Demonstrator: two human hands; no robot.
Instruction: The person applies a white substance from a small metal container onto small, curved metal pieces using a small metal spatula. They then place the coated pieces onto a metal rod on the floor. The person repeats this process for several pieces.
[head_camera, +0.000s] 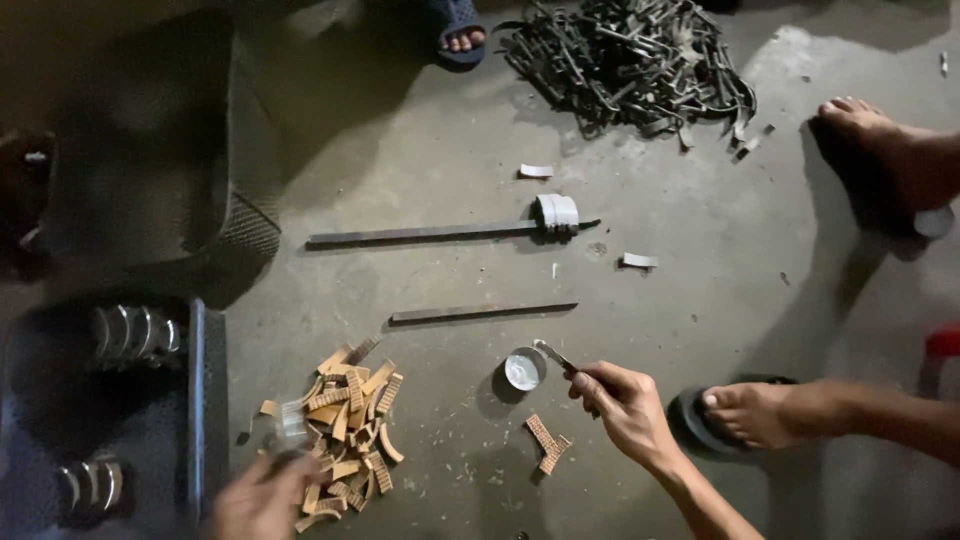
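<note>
Fingers of the right hand (625, 400) pinch a thin metal tool (553, 354), whose tip slants up-left, just over the small round tin (523, 368). Blurred left hand (262, 497) touches the brown strip pile (345, 430); its grip is unreadable.

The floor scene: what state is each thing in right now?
Right hand: pinching a small metal tool over the tin.
Left hand: blurred, at the edge of the tan strips.
Round tin: open, upright.
Long bar: lying flat, with curved pieces stacked at one end.
Short bar: lying flat, bare.
Dark metal pile: tangled heap.
</note>
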